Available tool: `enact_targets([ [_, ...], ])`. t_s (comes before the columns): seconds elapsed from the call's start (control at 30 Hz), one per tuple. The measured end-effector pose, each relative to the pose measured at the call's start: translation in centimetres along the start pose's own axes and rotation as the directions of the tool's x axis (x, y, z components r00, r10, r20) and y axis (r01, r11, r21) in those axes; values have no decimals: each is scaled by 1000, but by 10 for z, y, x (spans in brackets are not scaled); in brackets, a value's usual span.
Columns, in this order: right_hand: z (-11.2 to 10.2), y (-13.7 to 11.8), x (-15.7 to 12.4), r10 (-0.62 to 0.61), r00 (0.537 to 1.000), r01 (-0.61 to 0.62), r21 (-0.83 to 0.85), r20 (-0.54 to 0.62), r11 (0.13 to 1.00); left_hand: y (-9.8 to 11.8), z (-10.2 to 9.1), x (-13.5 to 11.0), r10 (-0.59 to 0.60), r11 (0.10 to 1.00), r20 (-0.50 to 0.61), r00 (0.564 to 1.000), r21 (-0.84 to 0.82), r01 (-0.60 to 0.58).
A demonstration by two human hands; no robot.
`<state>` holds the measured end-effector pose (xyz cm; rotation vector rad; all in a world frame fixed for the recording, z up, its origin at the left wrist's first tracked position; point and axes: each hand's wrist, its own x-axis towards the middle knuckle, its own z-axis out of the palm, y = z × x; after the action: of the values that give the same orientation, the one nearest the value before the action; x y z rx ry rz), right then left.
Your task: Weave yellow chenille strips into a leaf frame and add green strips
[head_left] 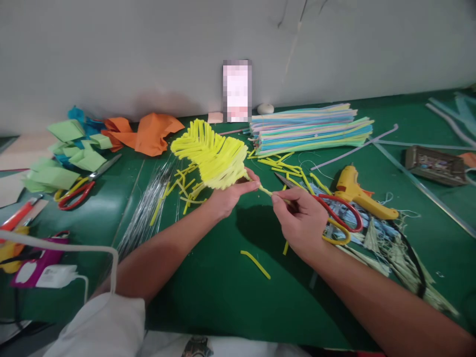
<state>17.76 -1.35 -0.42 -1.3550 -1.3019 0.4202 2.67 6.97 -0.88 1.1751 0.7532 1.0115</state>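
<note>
A yellow leaf made of pipe cleaners is held up over the green table, its broad end pointing away to the left. My left hand pinches it at the base, where the stem begins. The thin yellow-green stem runs from there to my right hand, whose thumb and fingers are closed on its other end. Under and beside my right hand lie scissors with red and yellow handles. Short cut yellow pipe cleaner pieces lie around the leaf, and one piece rests nearer me.
Bundled pastel pipe cleaners and a phone stand by the wall. A yellow glue gun is at right. Thin wires, a second pair of scissors, green paper and a power strip lie left.
</note>
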Motion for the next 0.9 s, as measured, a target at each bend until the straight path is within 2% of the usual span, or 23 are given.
enact_targets([
  [0.1,-1,0,2,56,998,-56,16,-7,998,2,-1,1,-17,1000,12,1000,-2,18],
  [0.33,1,1,8,257,966,-250,146,-31,957,15,2,-1,-56,994,145,988,-81,68],
  [0.47,2,2,11,332,943,-330,185,22,926,19,7,-5,-74,985,177,981,-138,99],
  [0.6,4,0,12,411,899,-436,230,152,870,18,12,-8,-70,978,126,990,-186,92],
  [0.7,7,-3,12,427,876,-473,220,225,853,15,17,-10,-61,971,37,997,-227,68],
  [0.9,9,-8,6,387,880,-445,194,276,874,7,23,-9,-14,974,-193,981,-224,-30],
])
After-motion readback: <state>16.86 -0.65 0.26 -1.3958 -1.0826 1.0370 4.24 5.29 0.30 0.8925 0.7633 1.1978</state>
